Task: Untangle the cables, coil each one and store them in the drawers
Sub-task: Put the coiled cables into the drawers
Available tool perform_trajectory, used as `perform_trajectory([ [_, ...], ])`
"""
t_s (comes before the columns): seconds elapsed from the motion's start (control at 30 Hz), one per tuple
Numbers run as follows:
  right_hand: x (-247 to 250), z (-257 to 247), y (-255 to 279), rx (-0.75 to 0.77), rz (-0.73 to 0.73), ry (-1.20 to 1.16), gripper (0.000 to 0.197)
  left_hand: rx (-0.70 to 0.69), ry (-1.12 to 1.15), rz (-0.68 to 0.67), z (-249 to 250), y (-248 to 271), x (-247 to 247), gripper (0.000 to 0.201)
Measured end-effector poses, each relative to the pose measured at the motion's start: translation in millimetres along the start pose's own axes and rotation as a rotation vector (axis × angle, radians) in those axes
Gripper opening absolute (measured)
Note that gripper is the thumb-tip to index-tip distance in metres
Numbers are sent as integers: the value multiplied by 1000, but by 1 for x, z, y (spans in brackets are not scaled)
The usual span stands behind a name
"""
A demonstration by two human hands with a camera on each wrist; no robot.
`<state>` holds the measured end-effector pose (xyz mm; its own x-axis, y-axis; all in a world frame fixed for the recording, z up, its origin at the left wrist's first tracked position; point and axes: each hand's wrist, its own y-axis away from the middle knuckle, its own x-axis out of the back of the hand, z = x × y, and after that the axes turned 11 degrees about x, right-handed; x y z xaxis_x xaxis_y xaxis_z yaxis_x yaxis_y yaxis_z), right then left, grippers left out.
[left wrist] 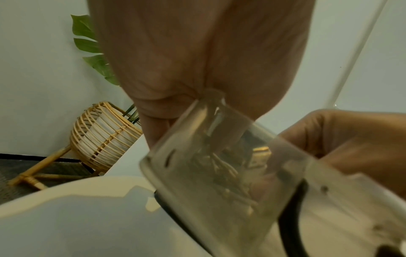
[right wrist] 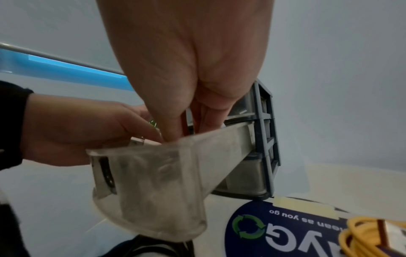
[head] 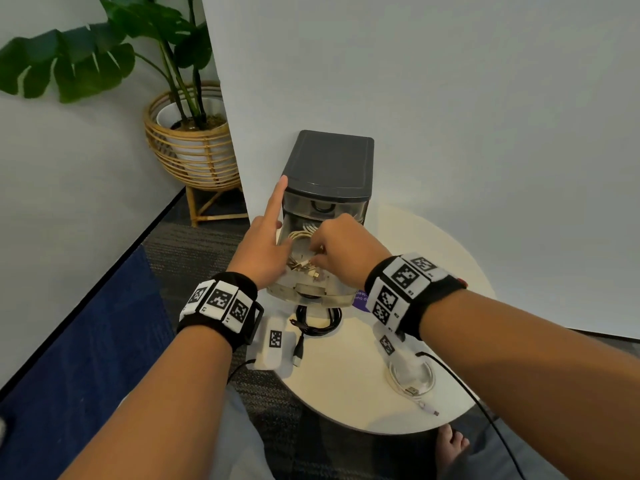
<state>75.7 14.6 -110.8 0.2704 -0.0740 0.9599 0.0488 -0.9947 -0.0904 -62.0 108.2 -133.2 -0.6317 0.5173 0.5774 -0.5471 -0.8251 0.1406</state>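
I have both hands in the pulled-out clear drawer [head: 313, 289] of the small grey drawer unit [head: 329, 168]. My right hand [head: 341, 251] has its fingers curled down, pinching the pale coiled cable [head: 301, 237] that lies inside the drawer. My left hand [head: 265, 251] sits just beside that pinch at the drawer's left wall, index finger straight up — whether its other fingers hold anything I cannot tell. Toward my wrists, on the round table [head: 346, 375], lie a black coiled cable [head: 317, 320] and a white coiled cable [head: 412, 379].
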Motion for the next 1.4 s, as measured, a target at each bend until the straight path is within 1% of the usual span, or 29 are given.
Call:
perform_trajectory([
  [0.17,-2,4,-2,-13,-21,-5,13,4,2,-13,0,0,-1,100],
  [0.23,4,4,1,-2,-3,-25,13,-5,0,-10,1,1,-2,99],
  [0.3,17,6,8,-14,46,-56,13,-13,-7,-8,2,1,-4,100],
  [0.43,57,19,30,-148,148,-110,17,-9,5,-10,2,2,-4,100],
  [0.5,70,30,46,-243,148,-137,19,-2,2,-7,4,2,-3,100],
  [0.53,74,35,56,-294,97,-149,19,0,-3,-4,5,3,-3,99],
  [0.57,76,39,65,-340,-2,-166,18,1,-10,2,6,3,-3,99],
  [0.67,65,41,90,-435,-420,-248,13,5,-26,20,8,4,-4,98],
  [0.7,59,39,96,-429,-546,-216,19,9,-32,26,9,4,-5,98],
  [0.77,46,32,105,-351,-752,-79,39,12,-40,35,10,5,-6,97],
  [0.8,39,30,108,-305,-802,-27,48,12,-38,37,10,6,-7,97],
  [0.83,33,29,110,-270,-817,-2,52,12,-35,38,10,7,-7,98],
  [0.9,25,29,113,-227,-779,3,52,13,-24,46,10,8,-8,100],
  [0.93,22,30,113,-209,-766,13,49,15,-12,51,10,7,-8,102],
  [1.07,16,32,112,-145,-749,52,26,29,18,60,9,5,-10,106],
  [1.17,8,36,114,-108,-691,72,14,25,21,57,8,5,-10,106],
  [1.27,-1,38,117,-85,-649,101,14,26,17,49,8,4,-9,107],
  [1.4,1,46,117,-119,-568,53,15,25,25,42,7,6,-9,104],
])
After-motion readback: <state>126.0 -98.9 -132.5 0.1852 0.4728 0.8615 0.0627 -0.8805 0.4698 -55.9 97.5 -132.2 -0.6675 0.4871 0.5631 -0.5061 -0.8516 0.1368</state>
